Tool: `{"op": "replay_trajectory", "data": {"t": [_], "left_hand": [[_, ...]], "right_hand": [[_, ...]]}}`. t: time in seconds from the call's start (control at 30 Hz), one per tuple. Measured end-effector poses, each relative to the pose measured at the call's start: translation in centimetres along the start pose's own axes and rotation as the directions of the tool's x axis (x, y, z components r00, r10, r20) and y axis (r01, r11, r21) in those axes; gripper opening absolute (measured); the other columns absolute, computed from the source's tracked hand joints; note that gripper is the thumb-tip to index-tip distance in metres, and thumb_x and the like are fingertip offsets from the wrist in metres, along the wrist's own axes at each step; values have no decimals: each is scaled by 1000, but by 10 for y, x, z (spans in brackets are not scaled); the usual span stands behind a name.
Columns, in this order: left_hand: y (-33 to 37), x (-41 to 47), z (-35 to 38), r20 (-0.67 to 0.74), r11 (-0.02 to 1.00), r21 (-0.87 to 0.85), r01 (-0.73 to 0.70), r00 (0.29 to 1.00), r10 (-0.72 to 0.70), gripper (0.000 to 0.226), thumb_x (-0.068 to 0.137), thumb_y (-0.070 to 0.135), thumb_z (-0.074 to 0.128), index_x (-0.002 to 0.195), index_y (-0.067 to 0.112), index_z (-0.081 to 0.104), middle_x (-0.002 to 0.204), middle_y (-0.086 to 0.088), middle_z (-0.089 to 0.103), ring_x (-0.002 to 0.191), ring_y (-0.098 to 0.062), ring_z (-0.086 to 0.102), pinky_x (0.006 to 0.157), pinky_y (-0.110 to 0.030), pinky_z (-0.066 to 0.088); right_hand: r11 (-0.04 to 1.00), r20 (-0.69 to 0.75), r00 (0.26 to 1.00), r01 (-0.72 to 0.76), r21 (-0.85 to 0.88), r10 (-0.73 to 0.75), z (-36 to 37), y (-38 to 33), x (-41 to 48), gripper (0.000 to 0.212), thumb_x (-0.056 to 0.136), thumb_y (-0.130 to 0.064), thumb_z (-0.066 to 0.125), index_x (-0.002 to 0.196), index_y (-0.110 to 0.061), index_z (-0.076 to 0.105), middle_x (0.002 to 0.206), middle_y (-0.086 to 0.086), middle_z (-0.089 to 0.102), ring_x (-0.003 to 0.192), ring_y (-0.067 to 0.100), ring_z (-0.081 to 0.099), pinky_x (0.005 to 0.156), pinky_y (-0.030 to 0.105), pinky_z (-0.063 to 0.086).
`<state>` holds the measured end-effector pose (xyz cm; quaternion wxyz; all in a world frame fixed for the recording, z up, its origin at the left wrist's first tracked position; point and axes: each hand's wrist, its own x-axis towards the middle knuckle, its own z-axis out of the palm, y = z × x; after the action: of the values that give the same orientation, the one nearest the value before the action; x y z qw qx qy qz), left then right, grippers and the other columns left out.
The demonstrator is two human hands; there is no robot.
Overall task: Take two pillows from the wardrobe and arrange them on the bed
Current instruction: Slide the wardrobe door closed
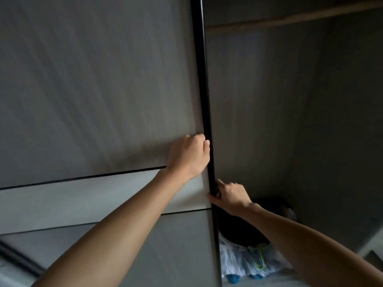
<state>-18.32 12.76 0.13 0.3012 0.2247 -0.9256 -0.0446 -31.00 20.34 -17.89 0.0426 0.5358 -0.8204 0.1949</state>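
Left hand point(187, 156) and right hand point(230, 196): fingers clamped on the black edge point(204, 96) of the wardrobe door point(93, 90). Wardrobe interior point(279, 121) right of fingers; pillows not discernible; light bundle point(244, 262) below.

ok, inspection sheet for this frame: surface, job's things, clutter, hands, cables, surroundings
Surface: wardrobe floor, only a pale strip shows.
Job's things: wardrobe door grey, its black edge gripped; no pillows seen.
Clutter: dark bundle over a white and blue bag at the bottom of the wardrobe.
Hands: left hand on the door face at the edge; right hand, fingers wrapped round the edge from the open side.
Cables: nothing seen.
Surroundings: dim wardrobe interior, wooden shelf above.
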Motion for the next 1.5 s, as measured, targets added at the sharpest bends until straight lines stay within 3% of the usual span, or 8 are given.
{"op": "replay_trajectory", "data": {"t": [0.17,0.53,0.77,0.9,1.0,1.2,1.33,1.5], "left_hand": [[49,21,26,41,992,-28,-122,992,123,26,92,30,46,85,8,59,86,-21,69,80,-44,63,61,-38,41],[168,70,87,34,940,-89,-329,942,333,19,90,31,47,93,14,54,76,-13,70,73,-40,63,62,-41,50],[231,82,125,-202,849,74,-523,826,526,9,77,14,52,73,9,59,72,-7,63,66,-31,62,49,-36,49],[245,88,158,-216,733,303,-609,705,675,22,75,17,54,91,10,66,118,-13,66,110,-33,58,92,-45,43],[247,90,179,-168,685,404,-607,687,707,43,81,19,56,123,13,59,147,-13,45,136,-31,41,114,-50,27],[274,108,205,-80,595,484,-642,645,760,63,82,34,62,139,14,44,154,-11,33,142,-29,30,117,-51,18],[303,120,219,-107,583,486,-651,618,779,58,84,32,60,138,13,47,152,-12,36,141,-29,33,117,-50,18],[330,132,236,-106,559,464,-687,584,805,58,84,28,60,138,11,47,152,-13,36,141,-31,32,118,-51,13]], "right_hand": [[993,-30,995,-95,-63,94,-24,55,-26,42,84,-63,47,92,-22,46,83,5,74,83,34,67,62,37,48],[950,-54,957,-288,-124,284,-84,181,-74,52,91,-59,41,124,-19,44,95,8,72,89,35,67,69,40,50],[900,-179,917,-388,-196,357,-119,263,-104,43,87,-64,44,90,-23,57,88,2,72,83,30,68,64,35,47],[860,-212,886,-455,-232,412,-137,299,-121,48,87,-62,44,73,-19,61,77,3,71,76,31,68,59,33,45],[800,-259,817,-566,-198,514,-149,327,-140,59,84,-70,41,66,-17,60,72,3,70,73,31,68,55,32,38],[570,-131,601,-793,-214,788,-172,395,-187,59,75,-73,51,96,-19,61,101,8,71,95,30,67,68,35,43],[474,-135,462,-878,73,877,-188,413,-190,57,79,-54,62,120,-22,39,105,11,68,98,33,65,71,36,42],[453,-154,428,-808,377,891,-203,420,-174,49,80,-29,63,123,-25,38,105,10,69,97,33,64,82,40,51]]}}
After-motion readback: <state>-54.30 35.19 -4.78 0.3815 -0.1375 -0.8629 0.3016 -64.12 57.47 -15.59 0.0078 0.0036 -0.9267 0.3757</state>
